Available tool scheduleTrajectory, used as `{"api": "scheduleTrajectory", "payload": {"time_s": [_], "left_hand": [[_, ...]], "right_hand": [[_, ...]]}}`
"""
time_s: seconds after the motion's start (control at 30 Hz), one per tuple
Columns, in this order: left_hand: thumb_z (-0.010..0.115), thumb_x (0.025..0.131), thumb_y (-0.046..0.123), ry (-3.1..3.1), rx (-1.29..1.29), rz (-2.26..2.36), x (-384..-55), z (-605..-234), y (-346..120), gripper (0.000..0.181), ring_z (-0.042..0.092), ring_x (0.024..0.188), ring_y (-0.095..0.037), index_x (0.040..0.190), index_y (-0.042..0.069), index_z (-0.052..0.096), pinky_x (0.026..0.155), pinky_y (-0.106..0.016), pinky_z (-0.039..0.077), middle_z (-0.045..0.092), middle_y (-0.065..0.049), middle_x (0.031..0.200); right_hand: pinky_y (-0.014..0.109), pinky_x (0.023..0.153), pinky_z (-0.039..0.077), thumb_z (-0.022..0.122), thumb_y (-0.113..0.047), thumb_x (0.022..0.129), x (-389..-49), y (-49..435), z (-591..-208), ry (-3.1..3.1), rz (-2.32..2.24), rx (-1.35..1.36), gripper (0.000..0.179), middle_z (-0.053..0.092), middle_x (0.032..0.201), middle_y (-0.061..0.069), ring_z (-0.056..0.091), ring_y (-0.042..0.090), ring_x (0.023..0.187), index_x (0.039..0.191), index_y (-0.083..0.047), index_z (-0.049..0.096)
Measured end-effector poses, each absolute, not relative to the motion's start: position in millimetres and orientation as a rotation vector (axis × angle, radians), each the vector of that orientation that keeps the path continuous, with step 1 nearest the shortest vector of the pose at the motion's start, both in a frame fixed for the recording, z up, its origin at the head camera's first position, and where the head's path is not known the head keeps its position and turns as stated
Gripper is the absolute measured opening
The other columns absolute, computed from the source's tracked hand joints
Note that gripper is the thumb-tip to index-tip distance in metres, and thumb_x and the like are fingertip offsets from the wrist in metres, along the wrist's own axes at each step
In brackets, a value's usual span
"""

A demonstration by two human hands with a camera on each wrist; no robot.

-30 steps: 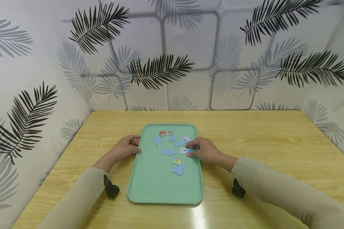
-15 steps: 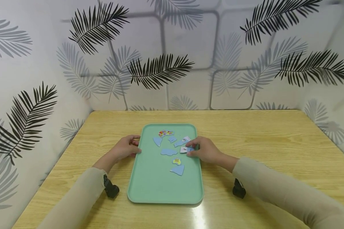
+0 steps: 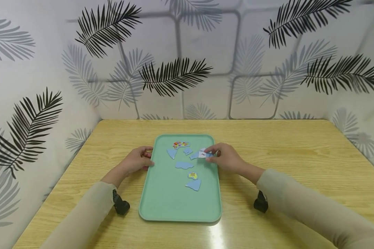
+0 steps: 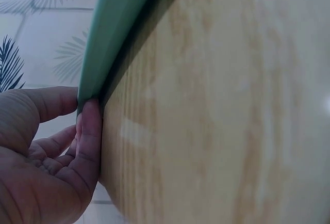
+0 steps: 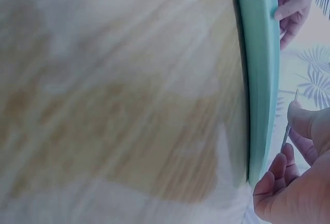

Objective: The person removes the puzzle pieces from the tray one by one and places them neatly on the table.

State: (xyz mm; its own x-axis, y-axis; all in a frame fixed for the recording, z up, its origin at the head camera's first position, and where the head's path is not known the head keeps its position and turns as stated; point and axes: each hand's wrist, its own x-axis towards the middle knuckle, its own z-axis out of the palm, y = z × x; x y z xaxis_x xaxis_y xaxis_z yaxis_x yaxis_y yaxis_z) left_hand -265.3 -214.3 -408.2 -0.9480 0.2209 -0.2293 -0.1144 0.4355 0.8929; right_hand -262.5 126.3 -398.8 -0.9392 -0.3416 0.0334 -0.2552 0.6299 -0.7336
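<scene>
In the head view, a pale green tray [image 3: 165,200] lies on the table with several flat jigsaw puzzle pieces on it. My left hand [image 3: 136,162] grips the tray's left rim, thumb on top and fingers beneath. Over the tray's right side, my right hand [image 3: 226,159] pinches a white and light blue puzzle piece [image 3: 202,154] between thumb and fingers. That piece overlaps a blue puzzle piece [image 3: 194,156] just left of it. The right wrist view shows the pinched piece edge-on as a thin sliver [image 5: 286,133], raised beside the tray rim.
A multicoloured piece [image 3: 181,144] lies near the tray's far end, with blue pieces [image 3: 171,153] close by. Mid-tray are a wide blue piece [image 3: 184,165], a yellow-patterned piece [image 3: 192,175] and another blue one [image 3: 194,184]. Wallpapered walls [image 3: 205,100] bound the wooden table [image 3: 283,145].
My right hand has moved slightly away from me, carrying the white and blue puzzle piece toward the blue piece beyond it. My left hand stays on the tray rim.
</scene>
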Motion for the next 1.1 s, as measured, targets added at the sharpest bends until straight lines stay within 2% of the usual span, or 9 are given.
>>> {"api": "scheduleTrajectory", "payload": {"time_s": [0.47, 0.7, 0.93, 1.1], "left_hand": [[0.066, 0.088, -0.004, 2.371, 0.096, 1.520, -266, -409, -215, 0.063, 0.054, 0.091, -0.023, 0.145, -0.002, 0.039, 0.074, -0.033, 0.054, 0.050, -0.016, 0.111], [0.066, 0.088, -0.003, 2.369, 0.105, 1.514, -267, -409, -216, 0.064, 0.054, 0.092, -0.023, 0.145, -0.002, 0.038, 0.075, -0.032, 0.054, 0.051, -0.017, 0.113], [0.066, 0.088, -0.003, 2.365, 0.114, 1.519, -268, -409, -217, 0.065, 0.054, 0.092, -0.023, 0.146, -0.003, 0.035, 0.075, -0.033, 0.054, 0.050, -0.018, 0.115], [0.066, 0.088, -0.003, 2.360, 0.109, 1.522, -267, -411, -219, 0.066, 0.054, 0.094, -0.023, 0.146, -0.003, 0.035, 0.076, -0.033, 0.054, 0.051, -0.018, 0.116]], "right_hand": [[0.037, 0.078, 0.047, 0.069, -0.014, 0.092, -285, 150, -391, 2.759, -1.224, -0.485, 0.025, 0.060, 0.106, 0.011, 0.055, 0.026, 0.094, 0.116, -0.008, 0.070], [0.036, 0.076, 0.046, 0.069, -0.014, 0.092, -305, 168, -390, 2.760, -1.195, -0.469, 0.028, 0.059, 0.105, 0.012, 0.053, 0.027, 0.093, 0.119, -0.007, 0.069], [0.041, 0.084, 0.045, 0.066, -0.014, 0.094, -323, 183, -390, 2.797, -1.183, -0.459, 0.027, 0.060, 0.111, 0.016, 0.053, 0.029, 0.099, 0.119, -0.005, 0.068], [0.040, 0.083, 0.045, 0.065, -0.014, 0.095, -336, 189, -391, 2.791, -1.184, -0.431, 0.027, 0.058, 0.113, 0.017, 0.052, 0.030, 0.100, 0.120, -0.004, 0.067]]}}
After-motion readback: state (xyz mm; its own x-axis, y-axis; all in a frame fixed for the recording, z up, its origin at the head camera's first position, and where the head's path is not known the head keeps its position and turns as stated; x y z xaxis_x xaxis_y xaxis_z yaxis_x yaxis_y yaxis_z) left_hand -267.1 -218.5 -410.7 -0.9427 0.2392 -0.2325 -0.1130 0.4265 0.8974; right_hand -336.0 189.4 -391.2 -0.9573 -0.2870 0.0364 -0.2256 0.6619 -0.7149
